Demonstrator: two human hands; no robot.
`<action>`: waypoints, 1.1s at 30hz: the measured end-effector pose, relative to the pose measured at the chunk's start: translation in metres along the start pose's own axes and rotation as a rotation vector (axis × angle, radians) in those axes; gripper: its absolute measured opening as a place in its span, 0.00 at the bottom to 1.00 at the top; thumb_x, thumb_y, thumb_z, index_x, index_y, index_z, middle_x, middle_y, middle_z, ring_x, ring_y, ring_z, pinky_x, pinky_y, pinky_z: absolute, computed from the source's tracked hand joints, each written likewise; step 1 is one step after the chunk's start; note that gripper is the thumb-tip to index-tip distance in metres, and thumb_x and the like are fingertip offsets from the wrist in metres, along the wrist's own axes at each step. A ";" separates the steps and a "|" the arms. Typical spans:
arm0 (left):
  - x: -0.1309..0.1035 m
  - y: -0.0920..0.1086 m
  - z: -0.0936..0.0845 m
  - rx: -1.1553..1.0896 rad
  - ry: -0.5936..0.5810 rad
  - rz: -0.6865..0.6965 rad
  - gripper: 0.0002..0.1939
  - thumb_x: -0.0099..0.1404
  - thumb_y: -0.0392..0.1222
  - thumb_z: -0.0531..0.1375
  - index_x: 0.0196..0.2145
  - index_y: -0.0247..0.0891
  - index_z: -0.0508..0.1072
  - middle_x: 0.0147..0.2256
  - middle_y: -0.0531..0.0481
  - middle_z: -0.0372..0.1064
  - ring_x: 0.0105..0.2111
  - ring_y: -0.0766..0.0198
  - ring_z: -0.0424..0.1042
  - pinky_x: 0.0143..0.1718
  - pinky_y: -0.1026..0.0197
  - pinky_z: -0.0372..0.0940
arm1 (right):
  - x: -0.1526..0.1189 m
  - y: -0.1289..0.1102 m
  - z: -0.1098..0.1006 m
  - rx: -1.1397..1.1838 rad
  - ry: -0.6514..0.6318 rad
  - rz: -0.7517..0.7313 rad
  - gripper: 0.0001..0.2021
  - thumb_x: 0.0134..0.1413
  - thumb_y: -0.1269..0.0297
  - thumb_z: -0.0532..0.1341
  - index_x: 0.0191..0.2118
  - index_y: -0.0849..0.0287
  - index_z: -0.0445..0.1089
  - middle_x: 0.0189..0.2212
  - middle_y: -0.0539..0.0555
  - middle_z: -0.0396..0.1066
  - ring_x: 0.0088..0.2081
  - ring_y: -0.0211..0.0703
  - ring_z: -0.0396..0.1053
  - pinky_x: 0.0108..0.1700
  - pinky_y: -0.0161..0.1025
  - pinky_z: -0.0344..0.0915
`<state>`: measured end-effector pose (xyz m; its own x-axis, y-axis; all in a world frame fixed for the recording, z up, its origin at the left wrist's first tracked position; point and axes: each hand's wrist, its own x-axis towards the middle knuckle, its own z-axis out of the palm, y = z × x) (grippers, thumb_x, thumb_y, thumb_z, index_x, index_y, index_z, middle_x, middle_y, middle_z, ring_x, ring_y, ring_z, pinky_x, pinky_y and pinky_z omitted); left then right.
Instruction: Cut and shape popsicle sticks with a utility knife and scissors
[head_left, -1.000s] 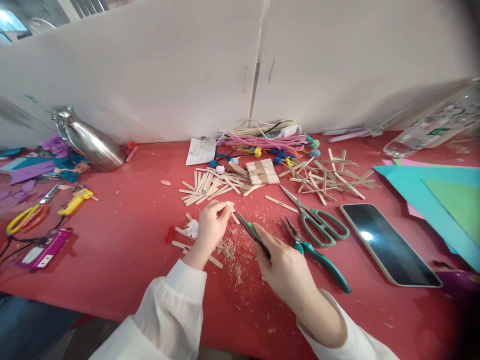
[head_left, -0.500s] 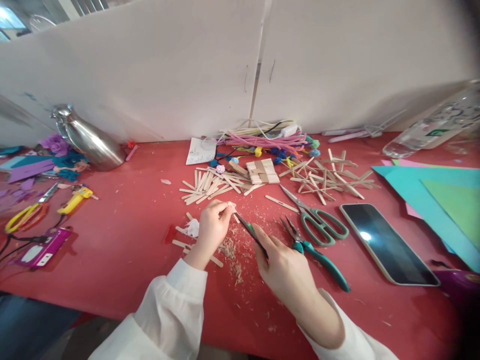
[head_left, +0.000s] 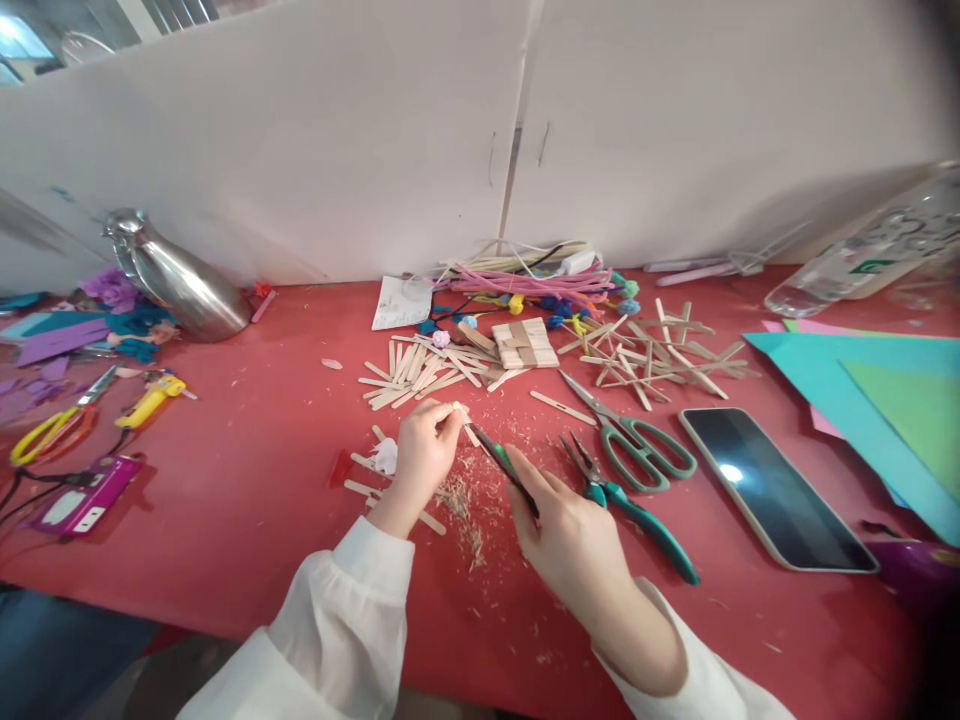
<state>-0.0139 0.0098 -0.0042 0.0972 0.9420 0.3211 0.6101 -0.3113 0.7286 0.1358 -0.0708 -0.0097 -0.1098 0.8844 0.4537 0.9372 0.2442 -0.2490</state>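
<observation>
My left hand [head_left: 429, 445] is closed in a pinch on a small pale wooden craft stick [head_left: 471, 434], mostly hidden by the fingers. A dark slim knife [head_left: 491, 450] lies in my right hand [head_left: 574, 535], its fingers wrapped round the lower end. The knife's far tip reaches the stick at my left fingertips. A bit of green [head_left: 504, 458] shows beside the knife. Beneath both hands, pale wood shavings [head_left: 469, 520] are scattered on the red table [head_left: 247, 560]. Left of my left hand lie several craft sticks [head_left: 363, 488] and a white crumpled scrap [head_left: 385, 457].
Pliers [head_left: 637, 520], green-handled scissors [head_left: 645, 450] and a phone [head_left: 776, 490] lie to the right. Behind are stick piles [head_left: 420, 370], a stick bundle [head_left: 525, 343] and pink pipe cleaners [head_left: 525, 280]. A steel jug [head_left: 184, 285] and yellow glue gun [head_left: 154, 400] are left.
The tip of the stick shows slightly differently at my left fingertips, and the knife has shifted very slightly. Both hands otherwise keep their places.
</observation>
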 end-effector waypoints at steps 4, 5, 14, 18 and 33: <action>-0.001 0.001 0.000 0.003 -0.005 -0.004 0.18 0.65 0.44 0.51 0.19 0.36 0.66 0.22 0.52 0.60 0.24 0.67 0.62 0.26 0.66 0.57 | 0.001 0.002 0.000 0.067 -0.037 0.013 0.18 0.56 0.68 0.49 0.48 0.66 0.70 0.24 0.53 0.75 0.17 0.39 0.70 0.16 0.33 0.60; -0.001 0.000 0.000 0.003 -0.007 -0.006 0.18 0.65 0.44 0.51 0.19 0.37 0.66 0.22 0.52 0.60 0.24 0.67 0.62 0.27 0.66 0.57 | 0.001 0.002 0.000 0.084 -0.046 0.014 0.18 0.56 0.68 0.49 0.48 0.66 0.70 0.23 0.53 0.75 0.18 0.40 0.71 0.17 0.33 0.61; -0.001 0.000 0.001 -0.007 -0.007 -0.033 0.17 0.65 0.44 0.51 0.21 0.36 0.67 0.22 0.51 0.63 0.25 0.66 0.64 0.28 0.66 0.58 | 0.002 0.004 0.001 0.136 -0.075 0.021 0.18 0.57 0.67 0.48 0.47 0.69 0.69 0.17 0.52 0.73 0.16 0.41 0.70 0.17 0.33 0.63; -0.001 0.000 0.001 0.005 -0.010 -0.023 0.17 0.65 0.43 0.51 0.20 0.36 0.66 0.21 0.52 0.61 0.24 0.66 0.64 0.27 0.66 0.58 | 0.001 0.002 0.001 0.088 -0.049 0.000 0.18 0.56 0.68 0.49 0.47 0.67 0.70 0.21 0.52 0.74 0.17 0.40 0.70 0.17 0.33 0.61; -0.001 -0.003 0.003 -0.002 0.006 -0.009 0.13 0.64 0.39 0.51 0.23 0.35 0.69 0.25 0.50 0.64 0.25 0.67 0.65 0.29 0.67 0.60 | -0.002 -0.007 0.000 -0.191 -0.025 -0.088 0.18 0.52 0.73 0.53 0.47 0.65 0.71 0.18 0.51 0.67 0.14 0.39 0.66 0.15 0.35 0.45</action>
<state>-0.0142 0.0098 -0.0087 0.0870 0.9439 0.3187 0.6095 -0.3035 0.7324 0.1293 -0.0743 -0.0089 -0.2000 0.8733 0.4442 0.9691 0.2431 -0.0416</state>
